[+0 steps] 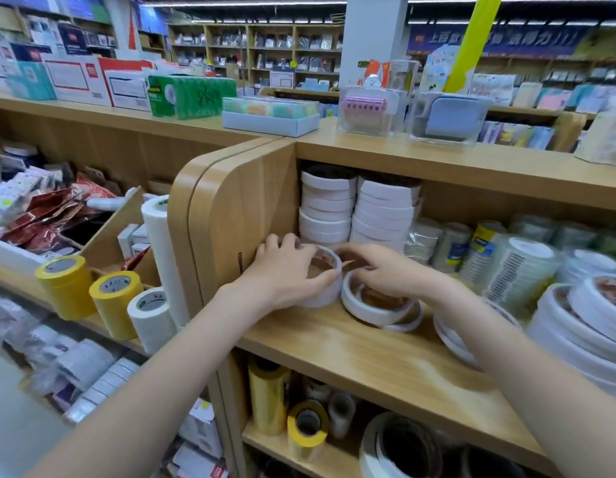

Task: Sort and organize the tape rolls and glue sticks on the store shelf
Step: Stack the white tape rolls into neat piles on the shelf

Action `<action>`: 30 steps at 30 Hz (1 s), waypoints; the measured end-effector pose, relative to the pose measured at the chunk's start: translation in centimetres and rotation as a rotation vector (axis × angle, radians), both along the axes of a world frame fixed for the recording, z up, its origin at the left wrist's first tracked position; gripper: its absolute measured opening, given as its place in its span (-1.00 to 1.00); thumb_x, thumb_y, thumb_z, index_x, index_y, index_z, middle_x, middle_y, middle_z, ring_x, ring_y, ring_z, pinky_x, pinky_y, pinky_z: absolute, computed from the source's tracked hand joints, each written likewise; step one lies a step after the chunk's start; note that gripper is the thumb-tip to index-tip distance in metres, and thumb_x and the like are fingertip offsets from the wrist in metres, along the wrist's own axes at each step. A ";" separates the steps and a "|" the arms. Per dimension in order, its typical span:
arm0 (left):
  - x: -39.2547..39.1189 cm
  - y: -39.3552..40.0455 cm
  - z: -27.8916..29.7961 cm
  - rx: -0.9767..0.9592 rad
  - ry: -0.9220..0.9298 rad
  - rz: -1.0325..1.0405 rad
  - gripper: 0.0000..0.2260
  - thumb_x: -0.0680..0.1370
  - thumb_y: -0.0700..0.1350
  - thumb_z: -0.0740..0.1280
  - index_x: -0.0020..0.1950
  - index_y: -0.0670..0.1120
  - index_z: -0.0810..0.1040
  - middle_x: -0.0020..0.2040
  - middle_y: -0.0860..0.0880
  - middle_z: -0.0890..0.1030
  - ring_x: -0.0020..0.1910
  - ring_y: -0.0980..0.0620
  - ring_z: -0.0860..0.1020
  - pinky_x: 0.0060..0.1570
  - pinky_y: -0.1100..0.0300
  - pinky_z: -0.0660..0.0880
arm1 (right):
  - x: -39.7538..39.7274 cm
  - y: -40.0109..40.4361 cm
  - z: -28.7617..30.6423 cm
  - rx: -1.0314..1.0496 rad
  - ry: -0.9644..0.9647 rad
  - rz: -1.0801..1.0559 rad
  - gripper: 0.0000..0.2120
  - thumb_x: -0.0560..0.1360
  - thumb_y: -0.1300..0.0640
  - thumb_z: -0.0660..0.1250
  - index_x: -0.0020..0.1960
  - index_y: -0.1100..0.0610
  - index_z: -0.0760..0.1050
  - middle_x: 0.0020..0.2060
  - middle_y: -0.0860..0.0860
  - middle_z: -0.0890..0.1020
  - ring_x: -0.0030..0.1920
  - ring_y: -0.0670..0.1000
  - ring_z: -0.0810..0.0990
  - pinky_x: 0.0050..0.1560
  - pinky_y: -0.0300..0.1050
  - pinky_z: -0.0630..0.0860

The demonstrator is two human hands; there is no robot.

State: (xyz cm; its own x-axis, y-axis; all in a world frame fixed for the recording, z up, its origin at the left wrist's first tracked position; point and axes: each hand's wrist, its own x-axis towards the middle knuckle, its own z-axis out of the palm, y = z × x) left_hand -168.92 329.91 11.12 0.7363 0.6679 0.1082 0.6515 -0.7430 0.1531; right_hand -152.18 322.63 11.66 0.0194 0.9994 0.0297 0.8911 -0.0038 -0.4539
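Observation:
On the wooden shelf [351,353] my left hand [286,270] grips a short stack of white tape rolls [322,294] near the shelf's left wall, fingers curled over its top rim. My right hand [379,270] reaches in beside it, fingers curled down into a pile of flat white tape rolls [379,310] with brown cores; what it holds is hidden. Behind both hands stand two tall stacks of white tape rolls [358,208] against the back. No glue sticks are recognisable.
More white rolls [582,326] pile up at the right, with wrapped clear tape packs [499,260] behind. Yellow and white tape rolls [113,298] stand on the neighbouring shelf at left. Yellow tape [306,429] sits on the lower shelf. Boxes [268,119] line the top.

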 end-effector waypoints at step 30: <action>3.7 4.6 0.8 -1.008 -0.874 0.133 -0.89 0.33 -0.09 0.19 -0.24 -0.04 0.26 -0.17 -0.12 0.28 -0.14 -0.06 0.27 0.02 0.12 0.29 | 0.0 2.5 -0.8 0.063 0.785 -0.236 -0.32 0.48 0.44 0.10 0.52 0.10 -0.01 0.49 0.08 0.14 0.47 -0.01 0.15 0.44 -0.08 0.16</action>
